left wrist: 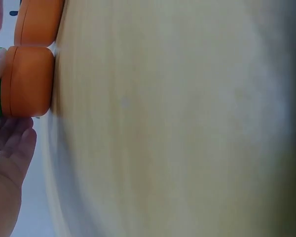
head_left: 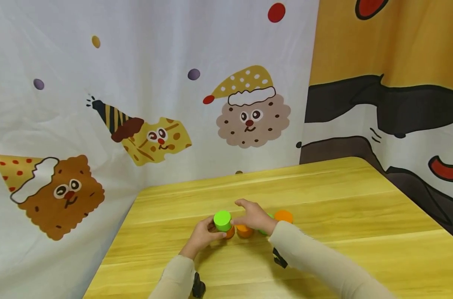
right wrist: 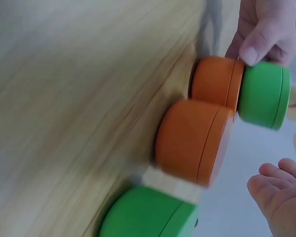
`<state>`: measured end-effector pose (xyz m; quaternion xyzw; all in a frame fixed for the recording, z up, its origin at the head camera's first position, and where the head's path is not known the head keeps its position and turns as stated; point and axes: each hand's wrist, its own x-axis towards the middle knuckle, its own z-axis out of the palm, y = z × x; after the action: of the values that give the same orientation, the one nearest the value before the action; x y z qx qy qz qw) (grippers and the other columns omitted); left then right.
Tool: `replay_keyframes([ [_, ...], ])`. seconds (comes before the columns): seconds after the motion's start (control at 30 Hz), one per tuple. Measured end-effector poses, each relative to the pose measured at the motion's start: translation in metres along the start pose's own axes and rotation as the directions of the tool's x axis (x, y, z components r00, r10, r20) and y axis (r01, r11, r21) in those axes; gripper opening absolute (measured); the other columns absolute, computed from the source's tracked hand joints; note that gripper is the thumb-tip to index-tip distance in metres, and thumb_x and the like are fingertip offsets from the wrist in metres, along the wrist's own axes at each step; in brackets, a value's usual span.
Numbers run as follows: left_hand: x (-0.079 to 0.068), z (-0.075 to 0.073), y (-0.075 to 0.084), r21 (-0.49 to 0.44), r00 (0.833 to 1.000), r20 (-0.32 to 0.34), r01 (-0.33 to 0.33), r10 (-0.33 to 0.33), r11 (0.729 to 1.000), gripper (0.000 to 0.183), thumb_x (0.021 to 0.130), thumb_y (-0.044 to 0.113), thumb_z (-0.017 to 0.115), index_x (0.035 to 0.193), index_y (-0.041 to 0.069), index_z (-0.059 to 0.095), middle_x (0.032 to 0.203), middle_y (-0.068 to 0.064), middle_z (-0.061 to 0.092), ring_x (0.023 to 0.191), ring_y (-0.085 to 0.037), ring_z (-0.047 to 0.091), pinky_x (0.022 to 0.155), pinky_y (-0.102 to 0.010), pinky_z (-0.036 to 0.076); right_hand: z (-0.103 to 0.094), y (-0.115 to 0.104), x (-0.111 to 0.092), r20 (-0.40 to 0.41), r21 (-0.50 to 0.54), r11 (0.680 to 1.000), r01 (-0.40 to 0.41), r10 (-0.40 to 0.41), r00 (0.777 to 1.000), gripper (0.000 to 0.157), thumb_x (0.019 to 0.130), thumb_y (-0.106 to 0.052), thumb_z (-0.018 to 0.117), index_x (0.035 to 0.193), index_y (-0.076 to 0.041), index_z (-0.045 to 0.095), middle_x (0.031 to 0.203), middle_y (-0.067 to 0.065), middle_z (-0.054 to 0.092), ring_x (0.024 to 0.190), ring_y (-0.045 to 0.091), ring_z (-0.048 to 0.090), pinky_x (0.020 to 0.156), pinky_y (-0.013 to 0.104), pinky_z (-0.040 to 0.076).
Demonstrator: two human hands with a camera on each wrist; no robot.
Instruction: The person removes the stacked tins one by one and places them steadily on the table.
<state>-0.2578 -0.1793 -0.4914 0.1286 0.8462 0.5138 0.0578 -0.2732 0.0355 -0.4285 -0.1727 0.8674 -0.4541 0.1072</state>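
Note:
A round green lidded container [head_left: 222, 220] is stacked on an orange one [right wrist: 214, 81]. My left hand [head_left: 203, 237] holds the green container from the left, its thumb at the seam between the two and its fingers round the far side. My right hand [head_left: 253, 216] is apart from the stack, to its right, fingers spread and nothing in them. Beside the stack stands a second orange container [right wrist: 190, 140] on the table. Another green container [right wrist: 148, 215] stands further right, partly hidden by my right hand in the head view.
One more orange container [head_left: 284, 216] stands behind my right wrist. The wood-patterned table [head_left: 323, 187] reaches back to a printed curtain [head_left: 166, 54] with cartoon figures. Dark camera mounts [head_left: 198, 285] sit at both wrists.

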Motion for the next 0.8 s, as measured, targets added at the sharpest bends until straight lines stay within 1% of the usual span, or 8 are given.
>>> replay_keyframes([
  [0.07,0.0,0.0,0.001,0.004,1.0,0.008,-0.003,0.003,1.0,0.061,0.079,0.017,0.075,0.131,-0.001,0.049,0.124,-0.019,0.056,0.112,-0.032,0.056,0.092,-0.04,0.05,0.006,-0.005,0.002,0.021,-0.016,1.0,0.019,-0.019,1.0,0.07,0.08,-0.026,0.074,0.137,-0.002,0.042,0.138,0.017,0.045,0.126,0.035,0.042,0.1,0.05,0.041],
  [0.13,0.0,-0.001,0.001,-0.012,1.0,0.021,0.005,-0.004,1.0,0.061,0.079,0.02,0.075,0.13,0.0,0.05,0.122,-0.017,0.058,0.111,-0.031,0.057,0.09,-0.037,0.051,0.01,-0.008,0.004,0.039,-0.026,0.999,0.035,-0.034,0.999,0.07,0.079,-0.026,0.074,0.137,-0.001,0.042,0.138,0.017,0.045,0.126,0.035,0.042,0.1,0.05,0.041],
  [0.3,0.0,-0.002,0.001,-0.038,0.999,0.047,0.02,-0.018,0.999,0.061,0.078,0.023,0.076,0.129,0.0,0.05,0.122,-0.017,0.058,0.111,-0.031,0.057,0.088,-0.035,0.052,0.018,-0.013,0.007,0.063,-0.032,0.998,0.046,-0.044,0.997,0.071,0.078,-0.025,0.075,0.136,-0.001,0.043,0.138,0.017,0.045,0.126,0.034,0.043,0.1,0.05,0.041],
  [0.47,0.001,-0.003,0.002,-0.02,0.999,0.044,0.014,-0.013,1.0,0.061,0.078,0.022,0.076,0.128,-0.001,0.051,0.122,-0.018,0.058,0.111,-0.031,0.057,0.088,-0.034,0.052,0.022,-0.015,0.009,0.07,-0.028,0.999,0.044,-0.042,0.997,0.07,0.078,-0.024,0.075,0.136,-0.001,0.043,0.137,0.017,0.045,0.125,0.034,0.044,0.098,0.048,0.043],
  [0.57,0.002,-0.003,0.002,0.002,0.999,0.037,0.012,-0.012,1.0,0.058,0.078,0.02,0.076,0.126,-0.002,0.052,0.12,-0.018,0.059,0.108,-0.031,0.059,0.087,-0.035,0.053,0.024,-0.016,0.01,0.072,-0.024,0.998,0.055,-0.053,0.996,0.069,0.078,-0.022,0.076,0.135,0.0,0.044,0.134,0.018,0.048,0.119,0.032,0.049,0.094,0.046,0.046],
  [0.67,0.002,-0.003,0.002,0.021,0.999,0.033,0.015,-0.015,1.0,0.055,0.077,0.019,0.076,0.123,-0.001,0.054,0.118,-0.017,0.06,0.105,-0.029,0.06,0.087,-0.036,0.053,0.026,-0.016,0.012,0.074,-0.042,0.996,0.073,-0.07,0.995,0.068,0.077,-0.021,0.077,0.133,0.001,0.045,0.128,0.017,0.053,0.108,0.027,0.055,0.088,0.041,0.049],
  [0.73,0.002,-0.004,0.002,0.028,0.999,0.032,0.016,-0.016,0.999,0.054,0.077,0.019,0.077,0.122,-0.001,0.055,0.117,-0.016,0.061,0.104,-0.028,0.06,0.087,-0.036,0.053,0.027,-0.016,0.013,0.077,-0.055,0.995,0.083,-0.079,0.994,0.068,0.076,-0.02,0.077,0.133,0.002,0.045,0.124,0.016,0.055,0.103,0.025,0.056,0.085,0.039,0.049],
  [0.8,0.002,-0.003,0.003,0.022,0.999,0.033,0.02,-0.021,1.0,0.053,0.077,0.019,0.077,0.121,0.0,0.056,0.116,-0.015,0.061,0.104,-0.028,0.061,0.087,-0.036,0.053,0.028,-0.016,0.013,0.081,-0.056,0.995,0.086,-0.082,0.993,0.068,0.077,-0.019,0.077,0.133,0.003,0.045,0.123,0.016,0.056,0.101,0.024,0.057,0.084,0.038,0.05],
])
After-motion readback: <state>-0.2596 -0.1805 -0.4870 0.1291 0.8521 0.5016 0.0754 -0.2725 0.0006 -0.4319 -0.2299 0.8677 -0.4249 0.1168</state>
